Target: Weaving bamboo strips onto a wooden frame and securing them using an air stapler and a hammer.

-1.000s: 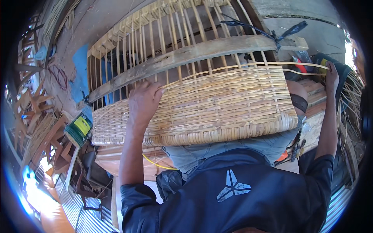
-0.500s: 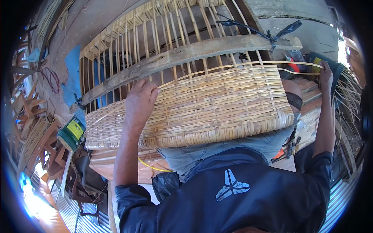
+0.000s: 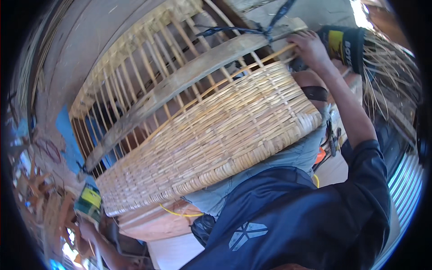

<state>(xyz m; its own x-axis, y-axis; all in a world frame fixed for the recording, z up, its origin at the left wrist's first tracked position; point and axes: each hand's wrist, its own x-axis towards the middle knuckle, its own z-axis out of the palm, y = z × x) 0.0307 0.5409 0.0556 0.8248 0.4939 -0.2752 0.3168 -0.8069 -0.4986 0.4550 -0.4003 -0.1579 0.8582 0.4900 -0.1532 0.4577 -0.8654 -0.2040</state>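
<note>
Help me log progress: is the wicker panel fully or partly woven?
Partly woven. The wicker panel is dense below, but bare rods with open gaps show above.

Woven panel (image 3: 202,139) across a lap (image 3: 299,153)

Right arm (image 3: 348,96) extended forward, fingers (image 3: 300,38) curled; left arm (image 3: 106,251) out sideways.

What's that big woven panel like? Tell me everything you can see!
The woven panel looks like cane, pale tan to yellowish, with thin strips passing over and under ribs. Its near edge is thick and wrapped. Past its far edge, bare sticks run under a wooden bar. It lies slanted over the person's grey-blue trousers, right end farther away. An orange strand along the far edge leads to the right hand.
</note>
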